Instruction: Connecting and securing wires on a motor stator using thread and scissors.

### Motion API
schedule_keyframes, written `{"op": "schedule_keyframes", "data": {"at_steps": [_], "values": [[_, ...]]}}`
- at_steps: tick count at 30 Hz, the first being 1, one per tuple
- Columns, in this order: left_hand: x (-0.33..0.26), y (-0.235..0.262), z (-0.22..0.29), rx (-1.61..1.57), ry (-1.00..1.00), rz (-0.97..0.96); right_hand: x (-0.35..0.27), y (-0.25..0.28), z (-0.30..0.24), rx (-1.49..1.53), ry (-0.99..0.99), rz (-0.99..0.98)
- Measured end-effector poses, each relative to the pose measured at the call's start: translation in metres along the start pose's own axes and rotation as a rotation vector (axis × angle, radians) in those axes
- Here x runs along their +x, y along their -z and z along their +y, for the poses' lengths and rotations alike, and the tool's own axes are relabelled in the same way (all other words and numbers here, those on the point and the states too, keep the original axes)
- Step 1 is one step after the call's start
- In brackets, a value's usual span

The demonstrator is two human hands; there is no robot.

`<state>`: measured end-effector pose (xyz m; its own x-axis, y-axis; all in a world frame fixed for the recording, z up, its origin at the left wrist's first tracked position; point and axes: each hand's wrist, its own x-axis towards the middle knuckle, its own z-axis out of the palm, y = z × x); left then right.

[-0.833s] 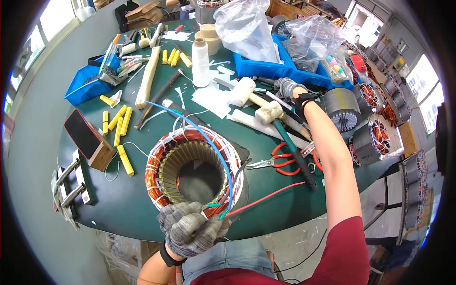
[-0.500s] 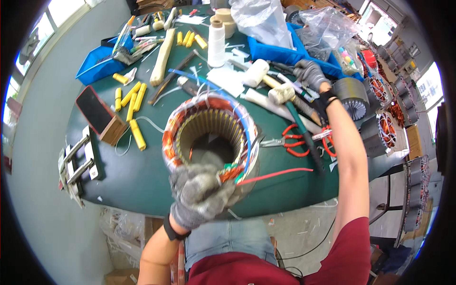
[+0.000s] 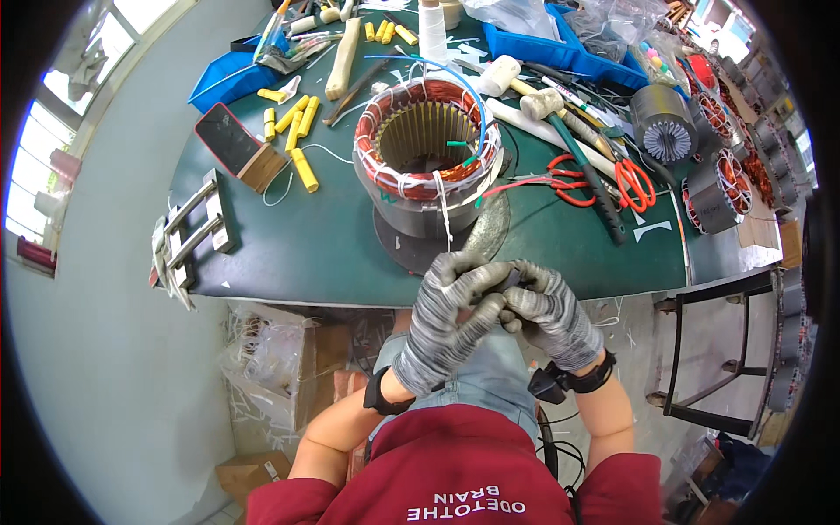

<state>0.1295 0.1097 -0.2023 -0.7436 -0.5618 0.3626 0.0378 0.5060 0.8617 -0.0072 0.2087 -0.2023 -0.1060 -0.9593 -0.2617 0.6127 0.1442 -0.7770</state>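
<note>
Pinching small dark piece (image 3: 511, 280) between left hand (image 3: 449, 313) and right hand (image 3: 553, 317) — leaving stator winding (image 3: 411, 181) laced, but red lead (image 3: 512, 185) and blue lead (image 3: 456, 72) loose.

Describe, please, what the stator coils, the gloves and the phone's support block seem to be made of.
The coils look like enamelled copper wire: glossy, reddish-orange strands. The gloves seem knitted fabric, matt with grey streaks; the fibre is unclear. The block is probably bare wood, given its dull tan faces.

PLACE: workshop | SIGNS: copper-wound stator (image 3: 407, 218), green workbench (image 3: 293, 254), mallets (image 3: 542, 104), red-handled scissors (image 3: 553, 182)
</note>
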Motion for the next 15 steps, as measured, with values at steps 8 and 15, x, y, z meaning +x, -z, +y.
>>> {"op": "schedule_keyframes", "data": {"at_steps": [8,15], "values": [[-0.013,0.024,-0.001,-0.087,0.144,-0.174,0.003,-0.004,0.032,0.118,0.054,-0.115],[0.006,0.039,0.009,0.133,-0.063,-0.296,0.005,0.002,0.037,0.195,-0.033,-0.149]]}}
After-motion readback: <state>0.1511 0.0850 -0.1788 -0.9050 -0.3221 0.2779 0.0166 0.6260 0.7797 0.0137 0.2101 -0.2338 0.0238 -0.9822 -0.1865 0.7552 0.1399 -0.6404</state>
